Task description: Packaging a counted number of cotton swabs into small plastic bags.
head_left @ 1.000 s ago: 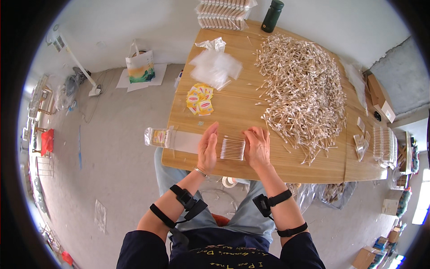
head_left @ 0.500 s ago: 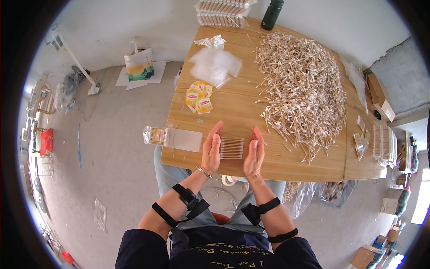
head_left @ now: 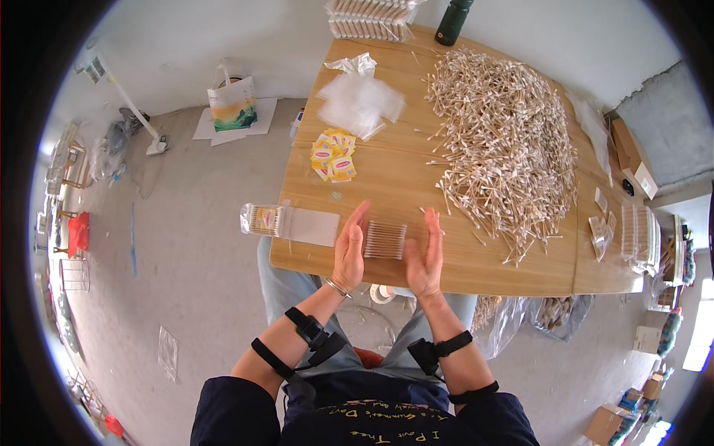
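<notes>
A neat row of cotton swabs [head_left: 385, 240] lies side by side on the wooden table between my palms. My left hand [head_left: 349, 251] stands on edge at the row's left ends, fingers straight and together; whether it touches the swabs I cannot tell. On the other side, my right hand [head_left: 426, 260] is open, its thumb near the right ends and its fingers apart from them. To the left, a clear bag packed with swabs and a yellow label [head_left: 264, 220] rests by a white card [head_left: 315, 227]. A large heap of loose cotton swabs [head_left: 509, 141] covers the table's right part.
Yellow-and-white labels [head_left: 332, 157] and flat clear plastic bags [head_left: 357, 108] lie farther back on the left. Packed swab bundles [head_left: 368, 21] and a dark green bottle [head_left: 452, 22] stand at the far edge. More packs [head_left: 638, 232] sit at the right end.
My right hand has drawn slightly off the row and opened, its thumb now apart from the fingers. My left hand stays almost in place, and the row still lies between both hands.
</notes>
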A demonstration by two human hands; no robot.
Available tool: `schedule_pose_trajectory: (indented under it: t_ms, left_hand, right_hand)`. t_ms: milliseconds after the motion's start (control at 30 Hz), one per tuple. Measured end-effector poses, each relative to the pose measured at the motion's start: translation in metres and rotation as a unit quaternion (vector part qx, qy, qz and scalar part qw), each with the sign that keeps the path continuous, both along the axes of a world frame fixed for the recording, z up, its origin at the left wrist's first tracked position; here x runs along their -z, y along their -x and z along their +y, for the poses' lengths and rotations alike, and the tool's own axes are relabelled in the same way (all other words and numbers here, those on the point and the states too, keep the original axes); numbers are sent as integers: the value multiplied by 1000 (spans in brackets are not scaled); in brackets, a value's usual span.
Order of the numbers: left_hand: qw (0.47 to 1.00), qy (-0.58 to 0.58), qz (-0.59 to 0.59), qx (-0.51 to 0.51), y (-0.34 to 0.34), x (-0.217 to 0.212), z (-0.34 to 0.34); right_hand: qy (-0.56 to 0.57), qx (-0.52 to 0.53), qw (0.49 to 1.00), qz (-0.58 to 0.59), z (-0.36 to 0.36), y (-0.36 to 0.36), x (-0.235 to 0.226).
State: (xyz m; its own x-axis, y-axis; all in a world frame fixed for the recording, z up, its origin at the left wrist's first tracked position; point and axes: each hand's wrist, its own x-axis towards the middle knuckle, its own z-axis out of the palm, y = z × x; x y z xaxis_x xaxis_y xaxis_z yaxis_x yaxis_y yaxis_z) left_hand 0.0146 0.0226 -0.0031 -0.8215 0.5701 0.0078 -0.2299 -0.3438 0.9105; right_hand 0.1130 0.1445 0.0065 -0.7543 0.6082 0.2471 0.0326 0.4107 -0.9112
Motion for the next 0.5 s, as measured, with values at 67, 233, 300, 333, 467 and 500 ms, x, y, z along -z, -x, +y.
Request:
schedule_pose_trajectory:
  t_ms: [67,233,300,333,467,500]
  left_hand:
    - [1000,3,17,4,0,3,-3]
    - [995,63,63,-41,8,-1,7]
    - [995,68,75,-21,11,3,4]
    - [994,73,86,-1,12,5,2]
    - [990,87,105,-40,9,9,4]
    - [992,74,98,-37,9,10,5]
  right_hand:
    - [-135,-41,990,-20,-4,0,-7]
    - [-203,-97,968,-111,-15,10,-2]
    - [-197,-78,971,-111,-17,12,0]
    - [-180,-80,975,-103,-18,12,-3]
    - [-99,-53,994,-3,-8,13,9]
    - [-98,-53,994,-4,-10,16,10]
